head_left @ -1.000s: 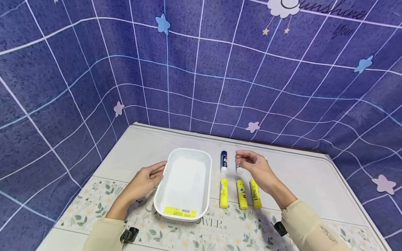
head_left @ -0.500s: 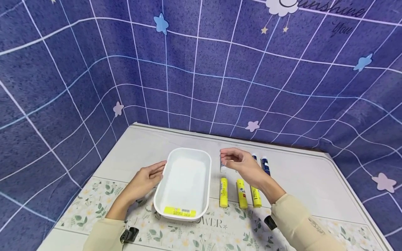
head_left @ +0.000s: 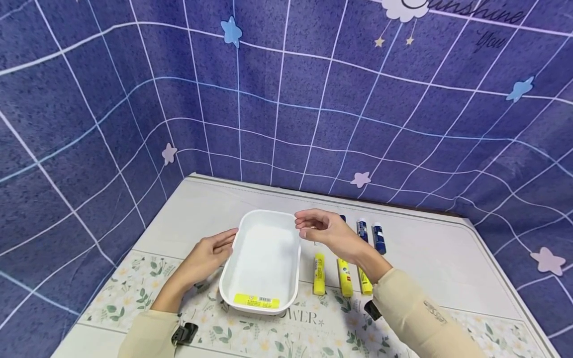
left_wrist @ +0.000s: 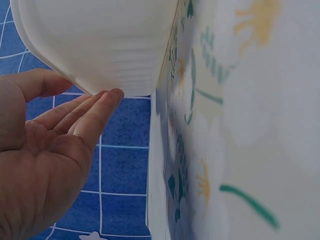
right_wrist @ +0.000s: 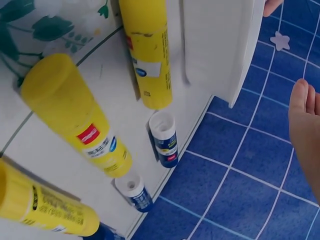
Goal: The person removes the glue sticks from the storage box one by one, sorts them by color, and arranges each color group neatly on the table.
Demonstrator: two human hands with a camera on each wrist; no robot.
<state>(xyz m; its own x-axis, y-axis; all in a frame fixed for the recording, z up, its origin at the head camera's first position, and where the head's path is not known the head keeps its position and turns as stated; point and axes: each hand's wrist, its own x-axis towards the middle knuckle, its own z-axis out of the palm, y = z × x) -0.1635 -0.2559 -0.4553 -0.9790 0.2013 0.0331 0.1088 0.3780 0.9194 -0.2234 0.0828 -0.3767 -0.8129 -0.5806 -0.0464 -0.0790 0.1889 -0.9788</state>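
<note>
A white rectangular tray point(head_left: 264, 258) stands on the table, a yellow barcode label point(head_left: 256, 301) at its near end. My left hand point(head_left: 203, 258) is at the tray's left side, its fairly straight fingers touching the outer wall below the rim, as the left wrist view shows. My right hand point(head_left: 329, 231) reaches in from the right with extended fingers and holds nothing; its fingertips overlap the tray's right rim in the head view. Below it lie three yellow glue sticks point(head_left: 319, 273). Behind them are several smaller blue-and-white sticks point(head_left: 378, 238), some partly hidden by the hand.
A white table mat point(head_left: 429, 258) with a flower-printed band covers the table. A blue grid curtain point(head_left: 286, 99) with stars hangs along the back and sides. Black wrist straps point(head_left: 184, 334) sit on both sleeves.
My right hand has moved left from over the blue-and-white sticks to the tray's right rim, uncovering the sticks on the right. The left hand and tray have stayed in place.
</note>
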